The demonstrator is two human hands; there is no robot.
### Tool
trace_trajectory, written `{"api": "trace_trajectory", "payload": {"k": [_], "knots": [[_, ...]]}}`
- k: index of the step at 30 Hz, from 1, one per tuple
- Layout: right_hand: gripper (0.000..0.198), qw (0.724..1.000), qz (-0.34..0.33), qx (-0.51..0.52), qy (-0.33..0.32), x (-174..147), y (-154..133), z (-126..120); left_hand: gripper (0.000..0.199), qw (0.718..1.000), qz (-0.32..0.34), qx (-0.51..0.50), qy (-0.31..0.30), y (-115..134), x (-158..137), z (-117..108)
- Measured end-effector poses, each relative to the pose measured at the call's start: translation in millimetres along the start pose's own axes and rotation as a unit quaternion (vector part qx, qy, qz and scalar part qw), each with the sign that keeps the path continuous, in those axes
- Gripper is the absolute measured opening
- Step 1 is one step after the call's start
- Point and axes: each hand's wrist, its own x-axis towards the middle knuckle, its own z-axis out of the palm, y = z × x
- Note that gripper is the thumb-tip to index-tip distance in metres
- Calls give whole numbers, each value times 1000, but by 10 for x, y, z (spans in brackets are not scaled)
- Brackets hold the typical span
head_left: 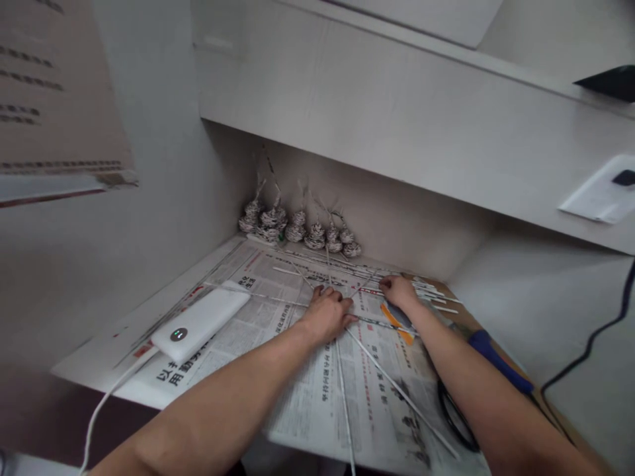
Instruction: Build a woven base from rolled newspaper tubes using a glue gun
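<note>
Several thin rolled newspaper sticks [344, 396] cross in a star shape on the newspaper-covered table. My left hand [327, 312] lies over the crossing point, its fingers curled and pressed down on the sticks, so the centre is hidden. To its right, my right hand [401, 292] has its fingertips pinched at a paper stick [368, 290] with red marks. More loose paper sticks [436, 294] lie just beyond that hand. An orange-edged tool [391, 318], probably a cutter, is partly covered near the right wrist.
Woven paper gourds [272, 221] line the back wall. A white power bank [201, 320] with a cable rests at left. Blue-handled pliers or a similar tool [499, 360] and a black loop [451, 416] lie by my right forearm. A low shelf panel [347, 99] overhangs the back.
</note>
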Motion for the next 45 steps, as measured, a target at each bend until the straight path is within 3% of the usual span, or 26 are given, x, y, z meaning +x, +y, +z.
{"api": "trace_trajectory", "payload": {"k": [9,19,30,35,45], "knots": [[26,1000,-11,11,24,256,-98,143,37,1000,-7,3,-7,-20,10,33],[15,999,-43,14,25,261,-263,188,33,1000,-11,-7,-20,-19,9,7],[23,995,-73,64,10,273,-384,178,29,999,-14,-14,-34,-4,7,-53],[28,997,-57,42,2,294,-399,177,30,999,-13,-11,-30,-17,7,-35],[25,994,-96,-42,-20,282,-494,76,28,999,-15,-16,-46,-9,12,-61]]}}
